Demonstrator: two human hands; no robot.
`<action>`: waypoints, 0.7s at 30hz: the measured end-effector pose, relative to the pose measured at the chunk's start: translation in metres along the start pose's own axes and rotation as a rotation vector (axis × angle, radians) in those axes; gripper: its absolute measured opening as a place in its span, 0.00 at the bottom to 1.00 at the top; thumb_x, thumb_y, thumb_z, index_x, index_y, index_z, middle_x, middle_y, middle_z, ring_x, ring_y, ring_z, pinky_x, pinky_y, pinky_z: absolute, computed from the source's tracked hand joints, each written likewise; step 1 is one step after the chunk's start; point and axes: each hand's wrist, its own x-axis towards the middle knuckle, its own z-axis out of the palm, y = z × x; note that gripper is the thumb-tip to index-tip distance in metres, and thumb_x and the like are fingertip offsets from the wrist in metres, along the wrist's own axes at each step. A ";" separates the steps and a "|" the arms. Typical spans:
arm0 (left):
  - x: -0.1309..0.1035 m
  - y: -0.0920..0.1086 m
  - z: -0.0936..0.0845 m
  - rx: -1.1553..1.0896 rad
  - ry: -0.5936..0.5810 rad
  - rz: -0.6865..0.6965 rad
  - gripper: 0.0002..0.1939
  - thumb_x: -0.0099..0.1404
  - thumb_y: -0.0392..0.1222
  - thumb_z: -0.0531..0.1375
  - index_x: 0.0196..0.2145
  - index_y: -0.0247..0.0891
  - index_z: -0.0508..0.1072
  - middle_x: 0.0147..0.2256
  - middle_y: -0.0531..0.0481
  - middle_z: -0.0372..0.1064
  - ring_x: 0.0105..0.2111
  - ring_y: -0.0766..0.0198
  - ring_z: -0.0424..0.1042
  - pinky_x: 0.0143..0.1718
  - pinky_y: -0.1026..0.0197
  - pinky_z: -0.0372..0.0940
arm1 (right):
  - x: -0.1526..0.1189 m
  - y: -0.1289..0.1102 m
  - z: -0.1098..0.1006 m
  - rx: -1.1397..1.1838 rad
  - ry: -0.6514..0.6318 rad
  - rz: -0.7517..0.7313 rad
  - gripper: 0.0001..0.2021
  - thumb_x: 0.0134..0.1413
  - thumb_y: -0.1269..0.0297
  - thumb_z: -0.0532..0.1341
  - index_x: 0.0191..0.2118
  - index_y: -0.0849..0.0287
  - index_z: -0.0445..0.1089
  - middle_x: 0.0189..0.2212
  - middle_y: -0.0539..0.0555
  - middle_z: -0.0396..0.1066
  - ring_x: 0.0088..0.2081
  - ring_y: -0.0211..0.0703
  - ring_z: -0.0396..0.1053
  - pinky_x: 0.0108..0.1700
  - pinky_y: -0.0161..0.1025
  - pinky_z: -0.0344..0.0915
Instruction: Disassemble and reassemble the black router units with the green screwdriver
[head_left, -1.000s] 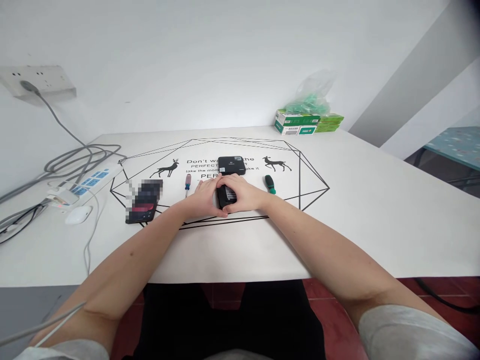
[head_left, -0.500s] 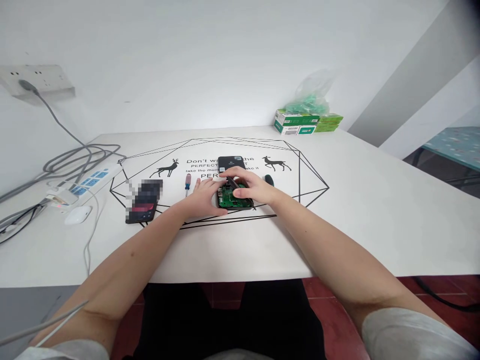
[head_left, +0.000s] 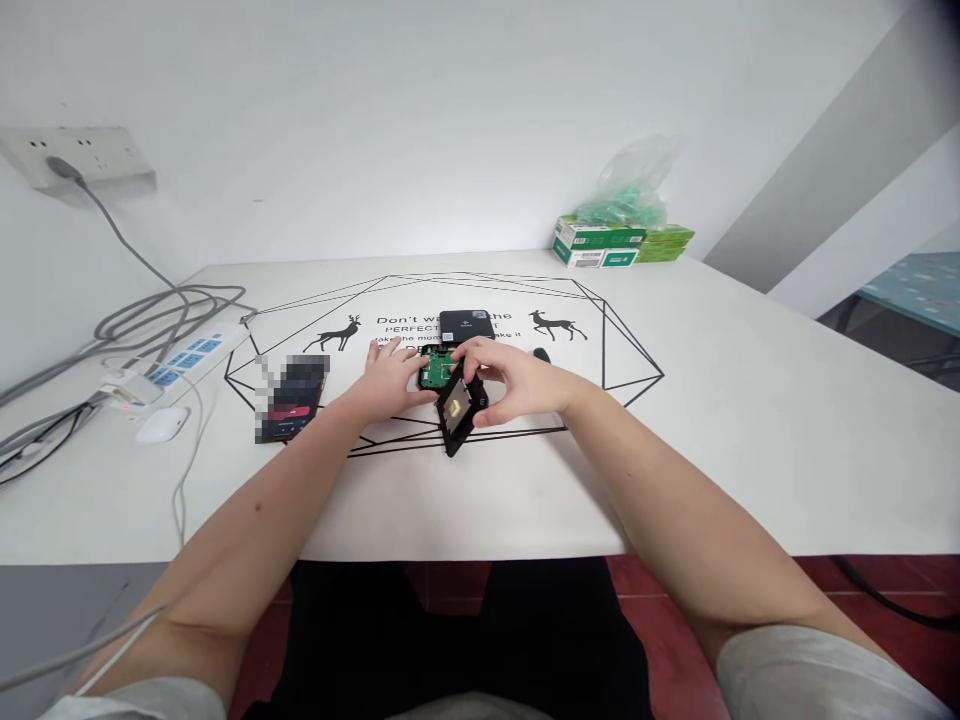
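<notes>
A green circuit board lies in front of me, with the fingertips of my left hand at its left edge. The thumb of that hand points right, and its other fingers are spread. Tilted up just right of the board is a black square casing with a pale rectangle inside. My right hand grips this casing between thumb and fingers. Behind both hands a flat black device with a small white label rests on the table. A dark green object lies behind my right hand.
A phone lies left, near a white earphone case. Further left are a power strip and coiled grey cables. Green and white boxes with a plastic bag stand against the wall at the back right.
My right hand has lifted and tilted the black casing, showing its inner side. The green board now lies further left, and my left hand has moved slightly left. The screwdriver is no longer visible.
</notes>
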 end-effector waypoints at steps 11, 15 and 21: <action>-0.005 0.003 -0.006 0.203 -0.147 0.090 0.36 0.70 0.64 0.63 0.67 0.41 0.75 0.71 0.37 0.66 0.76 0.31 0.50 0.77 0.25 0.35 | -0.011 -0.039 0.005 -0.347 -0.328 0.413 0.56 0.41 0.55 0.78 0.76 0.45 0.54 0.65 0.59 0.60 0.52 0.54 0.76 0.55 0.50 0.76; -0.004 -0.003 -0.004 0.227 -0.111 0.140 0.31 0.73 0.63 0.60 0.64 0.43 0.76 0.67 0.39 0.70 0.74 0.36 0.56 0.77 0.28 0.41 | -0.004 -0.029 0.020 -0.445 -0.407 0.453 0.62 0.40 0.49 0.80 0.79 0.42 0.51 0.64 0.59 0.58 0.46 0.52 0.77 0.54 0.53 0.76; -0.001 -0.007 -0.003 0.218 -0.079 0.169 0.25 0.73 0.60 0.62 0.60 0.44 0.78 0.63 0.41 0.73 0.70 0.39 0.62 0.74 0.32 0.48 | -0.004 -0.020 0.020 -0.450 -0.341 0.385 0.60 0.40 0.43 0.81 0.78 0.44 0.56 0.61 0.59 0.63 0.44 0.51 0.77 0.52 0.50 0.75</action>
